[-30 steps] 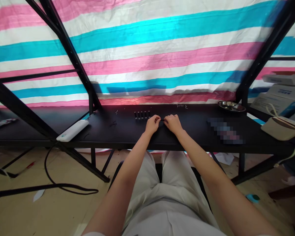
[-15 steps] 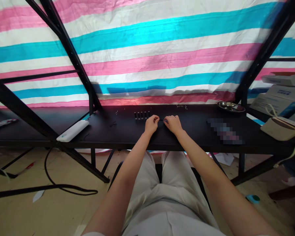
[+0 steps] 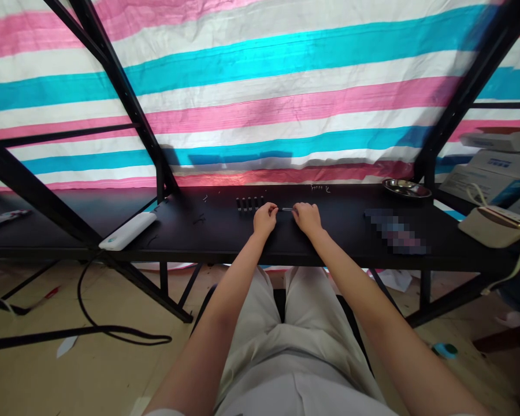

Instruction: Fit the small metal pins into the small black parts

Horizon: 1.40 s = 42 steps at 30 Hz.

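Hands eased apart a bit since a sec ago: right grip looks pinched on a small metal pin over the bench; left grip curled beside it, can't tell if holding.

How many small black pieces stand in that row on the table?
5 black pieces, in one row on the black table, just beyond the left hand; more may hide behind it.

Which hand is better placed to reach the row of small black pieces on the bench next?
Left, probably: the left hand sits nearest the row of small black upright pieces, while the right hand lies farther off, beyond the small metal-tipped part between the hands.
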### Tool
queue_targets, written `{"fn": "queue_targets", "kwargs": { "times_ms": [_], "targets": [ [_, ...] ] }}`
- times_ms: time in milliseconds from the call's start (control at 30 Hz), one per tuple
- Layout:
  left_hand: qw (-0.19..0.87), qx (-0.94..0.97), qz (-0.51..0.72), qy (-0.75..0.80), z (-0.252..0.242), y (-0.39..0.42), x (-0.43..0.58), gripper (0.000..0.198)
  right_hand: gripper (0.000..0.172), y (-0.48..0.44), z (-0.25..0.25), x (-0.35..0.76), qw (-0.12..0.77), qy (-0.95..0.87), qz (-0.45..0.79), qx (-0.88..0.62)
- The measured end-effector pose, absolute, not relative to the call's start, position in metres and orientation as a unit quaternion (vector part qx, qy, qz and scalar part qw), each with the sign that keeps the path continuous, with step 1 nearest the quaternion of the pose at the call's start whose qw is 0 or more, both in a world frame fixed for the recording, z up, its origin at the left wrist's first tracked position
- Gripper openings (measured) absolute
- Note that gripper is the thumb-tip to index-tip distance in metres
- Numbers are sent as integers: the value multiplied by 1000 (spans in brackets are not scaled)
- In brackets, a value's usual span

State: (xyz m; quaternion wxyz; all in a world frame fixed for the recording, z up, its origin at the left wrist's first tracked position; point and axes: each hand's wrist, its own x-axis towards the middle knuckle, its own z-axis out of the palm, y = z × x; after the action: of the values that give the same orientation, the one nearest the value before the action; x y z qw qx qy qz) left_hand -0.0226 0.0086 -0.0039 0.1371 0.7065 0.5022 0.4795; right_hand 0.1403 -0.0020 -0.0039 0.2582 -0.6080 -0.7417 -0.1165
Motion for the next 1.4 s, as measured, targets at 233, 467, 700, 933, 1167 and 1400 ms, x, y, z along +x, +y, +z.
{"fn": "queue_targets", "kwargs": {
  "times_ms": [233, 467, 700, 933, 1167, 1400],
  "targets": [
    [150, 760, 447, 447, -7, 10, -22, 11, 19, 1, -6, 139, 293, -804, -37, -516],
    [164, 783, 445, 402, -7, 9, -21, 16, 19, 5, -12, 140, 300, -817, -18, -492],
    [183, 761, 456, 424, -7, 8, -21, 18, 16, 7, -11, 143, 324, -772, -16, -547],
    [172, 757, 451, 441, -6, 7, -22, 16, 18, 42, -16, 187, 364, -594, 54, -716],
    [173, 756, 443, 449, -5, 7, -23, 17, 18, 69, -10, 202, 331, -581, 47, -742],
    [171, 758, 438, 452, -6, 8, -23, 17, 19, 81, -3, 200, 290, -560, 70, -773]
  ]
}}
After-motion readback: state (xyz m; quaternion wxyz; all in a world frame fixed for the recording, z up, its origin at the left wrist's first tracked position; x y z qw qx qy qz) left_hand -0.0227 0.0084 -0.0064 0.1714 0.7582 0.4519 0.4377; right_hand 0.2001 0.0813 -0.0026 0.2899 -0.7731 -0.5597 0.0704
